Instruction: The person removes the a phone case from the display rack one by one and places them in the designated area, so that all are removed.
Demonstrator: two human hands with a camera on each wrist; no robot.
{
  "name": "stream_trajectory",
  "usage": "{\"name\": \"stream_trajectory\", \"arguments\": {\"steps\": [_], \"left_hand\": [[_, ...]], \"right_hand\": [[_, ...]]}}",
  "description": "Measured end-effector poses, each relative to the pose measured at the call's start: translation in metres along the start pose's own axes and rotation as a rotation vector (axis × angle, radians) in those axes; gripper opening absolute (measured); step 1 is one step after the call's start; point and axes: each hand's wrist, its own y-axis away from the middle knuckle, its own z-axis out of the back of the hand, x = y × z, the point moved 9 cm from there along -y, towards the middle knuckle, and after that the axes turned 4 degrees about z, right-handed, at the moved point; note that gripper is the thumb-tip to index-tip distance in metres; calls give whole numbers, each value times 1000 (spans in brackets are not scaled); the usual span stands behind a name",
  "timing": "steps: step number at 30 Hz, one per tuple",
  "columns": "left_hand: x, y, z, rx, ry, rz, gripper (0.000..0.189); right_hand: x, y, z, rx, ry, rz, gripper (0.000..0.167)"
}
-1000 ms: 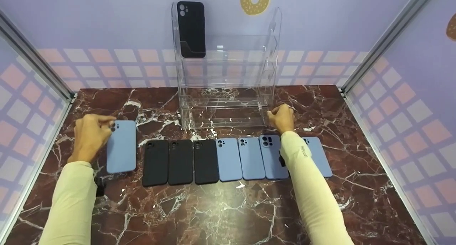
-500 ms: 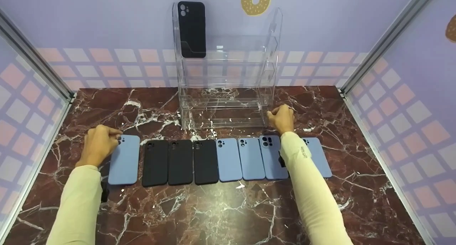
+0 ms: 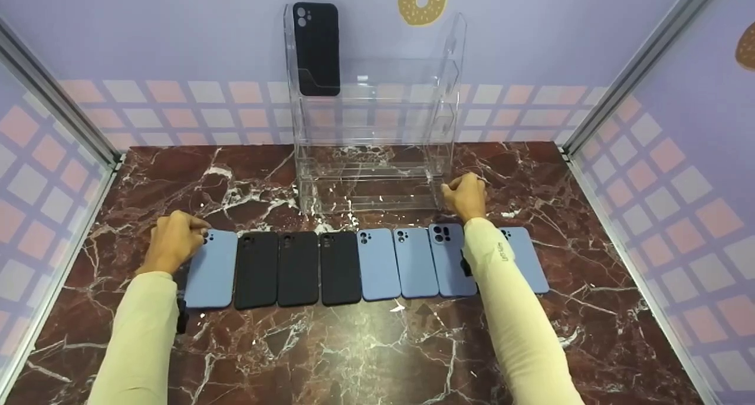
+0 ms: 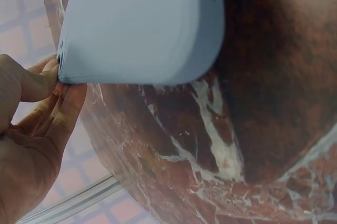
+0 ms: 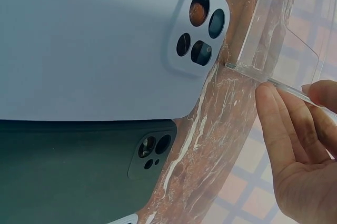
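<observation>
At the left end of a row of phone cases, my left hand (image 3: 174, 243) pinches the top left corner of a light blue phone case (image 3: 212, 269). The left wrist view shows thumb and fingers at the corner of that case (image 4: 137, 29). My right hand (image 3: 466, 197) grips the lower right edge of a clear acrylic rack (image 3: 377, 137). In the right wrist view, thumb and fingers hold the rack's thin clear edge (image 5: 253, 72). A black phone case (image 3: 318, 51) leans upright in the rack's top tier, at its left side.
Black cases (image 3: 298, 269) and blue cases (image 3: 378, 263) lie side by side on the marbled table (image 3: 354, 358). Partly under my right forearm, a dark case (image 5: 79, 171) lies next to a blue one (image 5: 105, 45). Patterned walls (image 3: 177, 39) enclose the back and sides.
My left hand has brought the light blue case down toward me and rightward, up against the first black case. My right hand has stayed at the rack.
</observation>
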Motion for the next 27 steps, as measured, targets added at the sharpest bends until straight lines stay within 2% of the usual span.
{"name": "stream_trajectory", "arguments": {"steps": [22, 27], "left_hand": [[1, 1, -15, 82, -7, 17, 24], [-1, -1, -14, 100, -20, 24, 25]], "right_hand": [[0, 0, 0, 12, 10, -15, 27], [0, 1, 1, 8, 6, -16, 26]]}}
